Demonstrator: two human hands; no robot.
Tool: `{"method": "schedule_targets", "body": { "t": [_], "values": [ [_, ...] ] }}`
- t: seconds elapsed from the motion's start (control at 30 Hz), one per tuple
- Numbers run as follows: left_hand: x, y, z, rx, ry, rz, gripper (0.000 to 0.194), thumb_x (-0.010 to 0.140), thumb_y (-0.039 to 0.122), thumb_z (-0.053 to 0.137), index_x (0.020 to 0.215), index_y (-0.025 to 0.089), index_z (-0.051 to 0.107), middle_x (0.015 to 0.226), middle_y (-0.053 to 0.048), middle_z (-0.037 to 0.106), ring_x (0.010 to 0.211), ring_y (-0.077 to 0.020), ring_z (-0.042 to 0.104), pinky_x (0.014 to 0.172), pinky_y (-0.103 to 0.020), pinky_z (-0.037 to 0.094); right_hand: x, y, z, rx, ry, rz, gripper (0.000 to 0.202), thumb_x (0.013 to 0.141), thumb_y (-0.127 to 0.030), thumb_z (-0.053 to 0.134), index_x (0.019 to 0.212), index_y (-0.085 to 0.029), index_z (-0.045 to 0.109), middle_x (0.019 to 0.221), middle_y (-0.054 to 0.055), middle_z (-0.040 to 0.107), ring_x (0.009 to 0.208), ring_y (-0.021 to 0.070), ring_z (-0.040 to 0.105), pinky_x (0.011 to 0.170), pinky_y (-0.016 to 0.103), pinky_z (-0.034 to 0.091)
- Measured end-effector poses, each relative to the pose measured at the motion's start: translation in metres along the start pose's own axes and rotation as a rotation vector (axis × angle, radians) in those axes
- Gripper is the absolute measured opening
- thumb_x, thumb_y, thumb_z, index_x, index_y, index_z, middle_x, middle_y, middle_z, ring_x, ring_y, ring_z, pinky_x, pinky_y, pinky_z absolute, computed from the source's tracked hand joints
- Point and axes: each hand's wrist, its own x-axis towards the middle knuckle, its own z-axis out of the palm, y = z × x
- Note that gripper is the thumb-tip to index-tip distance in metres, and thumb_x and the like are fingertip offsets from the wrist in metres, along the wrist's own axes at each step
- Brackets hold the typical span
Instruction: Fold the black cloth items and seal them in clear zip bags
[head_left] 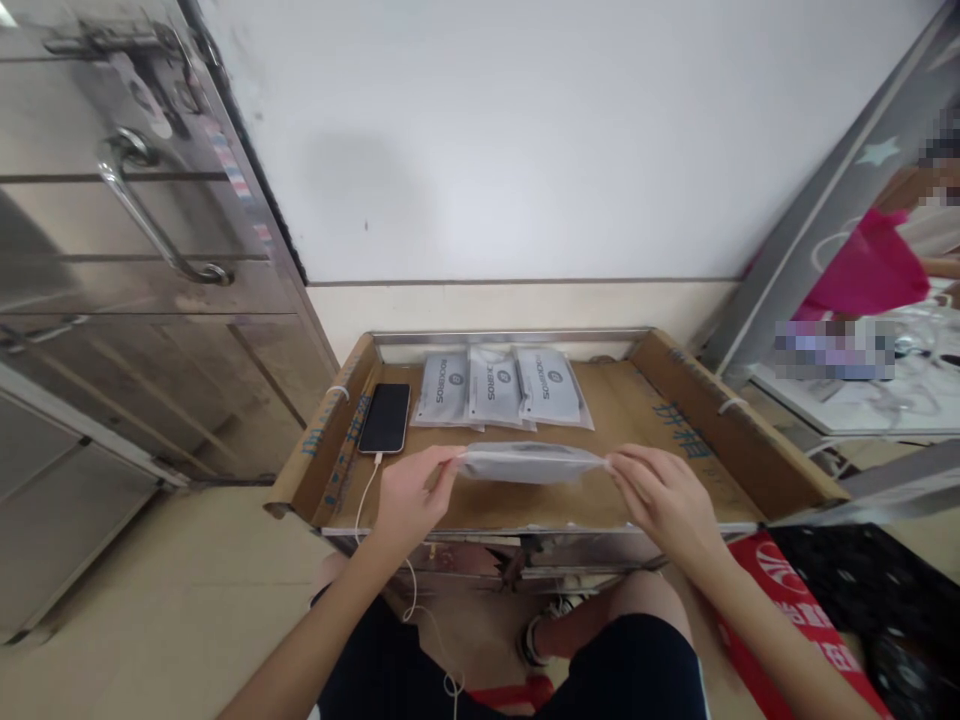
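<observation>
Left hand: forearm bare, reaching in from near left, fingers pinched shut. Right hand: forearm bare, from near right, fingers pinched likewise. Both level, well apart, palms facing inward.

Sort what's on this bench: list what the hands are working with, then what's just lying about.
In hand:
clear pouch, held by left hand and right hand
three packed pouches
cardboard-lined tray

Lying about:
phone with white cable
pink bag

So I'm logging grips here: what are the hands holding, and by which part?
One flat grey pouch, held level above the cardboard: left hand pinches its left end, right hand its right end.
</observation>
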Motion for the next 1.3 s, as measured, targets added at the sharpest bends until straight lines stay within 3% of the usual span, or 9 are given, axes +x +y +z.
{"method": "schedule_targets", "body": {
  "t": [0.17,0.3,0.53,0.67,0.73,0.8,0.93,1.13,1.3],
  "values": [
    [0.004,0.004,0.007,-0.176,0.035,-0.175,0.013,0.086,0.027,0.051,0.087,0.019,0.061,0.083,-0.002,0.068,0.08,-0.0131,0.064,0.076,-0.023,0.05,0.003,-0.027,0.005,0.346,-0.146,0.176,0.038,0.081,-0.033,0.055,0.118,-0.025,0.049,0.11,0.007,0.061,0.096,0.0202,0.06,0.078,0.033,0.049],
    [0.005,0.012,0.017,-0.319,0.004,-0.198,0.015,0.088,0.027,0.049,0.092,0.019,0.061,0.091,-0.003,0.067,0.087,-0.0137,0.063,0.082,-0.025,0.049,0.009,-0.034,-0.003,0.437,-0.225,0.177,0.023,0.086,-0.031,0.047,0.106,-0.026,0.058,0.097,0.004,0.065,0.084,0.0173,0.062,0.07,0.028,0.049],
    [0.01,-0.039,0.038,-0.066,-0.06,-0.203,0.028,0.088,0.029,0.047,0.114,0.021,0.054,0.114,-0.007,0.061,0.107,-0.0181,0.056,0.095,-0.036,0.043,0.033,0.035,-0.055,-0.263,0.274,0.359,0.032,0.084,-0.035,0.049,0.113,-0.024,0.06,0.095,0.01,0.063,0.08,0.0202,0.059,0.061,0.03,0.041],
    [0.01,-0.073,0.061,0.108,-0.199,-0.168,0.033,0.086,0.027,0.047,0.117,0.017,0.052,0.121,-0.012,0.056,0.116,-0.0236,0.049,0.099,-0.043,0.039,0.031,0.065,-0.005,-0.452,0.008,0.412,0.037,0.083,-0.035,0.048,0.115,-0.022,0.059,0.104,0.012,0.058,0.069,0.0184,0.057,0.046,0.027,0.033],
    [0.008,-0.081,0.068,0.158,-0.256,-0.132,0.033,0.085,0.027,0.049,0.115,0.016,0.053,0.126,-0.012,0.051,0.119,-0.0254,0.045,0.1,-0.045,0.037,0.025,0.069,0.03,-0.433,-0.21,0.365,0.036,0.084,-0.036,0.045,0.114,-0.021,0.06,0.103,0.013,0.056,0.075,0.0205,0.056,0.048,0.027,0.036],
    [0.006,-0.085,0.071,0.169,-0.272,-0.119,0.031,0.085,0.027,0.049,0.114,0.018,0.054,0.129,-0.01,0.049,0.121,-0.0244,0.044,0.102,-0.044,0.036,0.023,0.071,0.057,-0.451,-0.269,0.405,0.04,0.086,-0.039,0.04,0.116,-0.019,0.058,0.106,0.014,0.054,0.084,0.0243,0.055,0.053,0.03,0.04],
    [0.004,-0.087,0.071,0.147,-0.269,-0.141,0.029,0.085,0.025,0.049,0.113,0.019,0.054,0.128,-0.009,0.05,0.12,-0.0219,0.044,0.102,-0.042,0.036,0.03,0.07,0.074,-0.512,-0.237,0.47,0.052,0.085,-0.049,0.038,0.117,-0.014,0.056,0.11,0.017,0.053,0.092,0.0283,0.052,0.067,0.037,0.042],
    [0.006,-0.087,0.071,0.137,-0.249,-0.145,0.027,0.084,0.024,0.05,0.11,0.019,0.055,0.125,-0.009,0.052,0.118,-0.0219,0.046,0.101,-0.042,0.038,0.034,0.047,0.083,-0.355,-0.206,0.237,0.046,0.086,-0.046,0.038,0.121,-0.018,0.051,0.122,0.014,0.052,0.111,0.027,0.047,0.086,0.04,0.035],
    [0.005,-0.088,0.071,0.146,-0.233,-0.121,0.027,0.083,0.023,0.053,0.11,0.02,0.055,0.125,-0.009,0.052,0.117,-0.0223,0.048,0.1,-0.043,0.039,0.032,0.032,0.101,-0.282,-0.172,0.257,0.032,0.085,-0.032,0.041,0.109,-0.017,0.056,0.099,0.01,0.064,0.093,0.022,0.056,0.086,0.037,0.032]
  ]
}}
